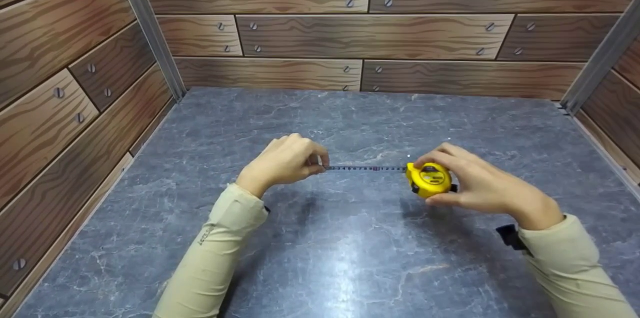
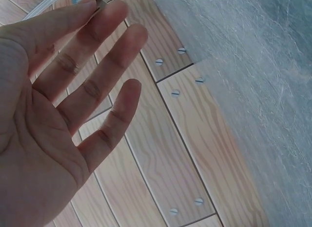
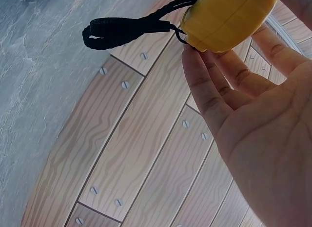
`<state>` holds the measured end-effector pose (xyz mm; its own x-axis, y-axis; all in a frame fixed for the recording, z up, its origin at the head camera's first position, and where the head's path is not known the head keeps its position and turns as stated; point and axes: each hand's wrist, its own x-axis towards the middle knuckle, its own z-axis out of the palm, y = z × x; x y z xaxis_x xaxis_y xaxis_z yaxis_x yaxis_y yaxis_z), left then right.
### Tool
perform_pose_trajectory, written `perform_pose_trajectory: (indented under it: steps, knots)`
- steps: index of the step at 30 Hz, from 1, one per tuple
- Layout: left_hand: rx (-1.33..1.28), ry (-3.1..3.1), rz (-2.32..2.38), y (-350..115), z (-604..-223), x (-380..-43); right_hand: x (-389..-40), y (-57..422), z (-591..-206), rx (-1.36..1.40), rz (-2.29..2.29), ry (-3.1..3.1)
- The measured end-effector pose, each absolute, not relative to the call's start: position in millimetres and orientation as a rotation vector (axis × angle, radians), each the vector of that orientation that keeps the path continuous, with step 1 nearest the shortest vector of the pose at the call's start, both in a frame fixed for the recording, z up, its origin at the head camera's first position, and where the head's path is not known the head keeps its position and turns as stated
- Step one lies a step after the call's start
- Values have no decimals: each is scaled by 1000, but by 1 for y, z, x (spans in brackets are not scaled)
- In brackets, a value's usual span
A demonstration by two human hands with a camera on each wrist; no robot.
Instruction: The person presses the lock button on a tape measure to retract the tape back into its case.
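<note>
A yellow tape measure is held above the table in my right hand, thumb on the near side and fingers over the far side. Its blade runs out to the left in a straight line. My left hand pinches the blade's end between thumb and index finger. In the left wrist view the metal end hook shows at those fingertips, while the other fingers of that hand spread loosely. A black wrist strap hangs from the yellow case in the right wrist view.
Under both hands lies a grey-blue marbled tabletop. Wood-patterned panels with printed screws wall it at the back and sides, and metal posts stand at the back corners.
</note>
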<state>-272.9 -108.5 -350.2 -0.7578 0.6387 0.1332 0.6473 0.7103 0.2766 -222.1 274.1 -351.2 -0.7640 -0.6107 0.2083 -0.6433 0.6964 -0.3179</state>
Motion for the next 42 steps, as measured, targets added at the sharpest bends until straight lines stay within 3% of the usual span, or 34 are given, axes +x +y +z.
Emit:
perform_pose_trajectory:
  steps: [42]
  knots:
    - [-1227, -2865, -509, -93, -355, -275, -223, 260, -353, 1084, 604, -2792]
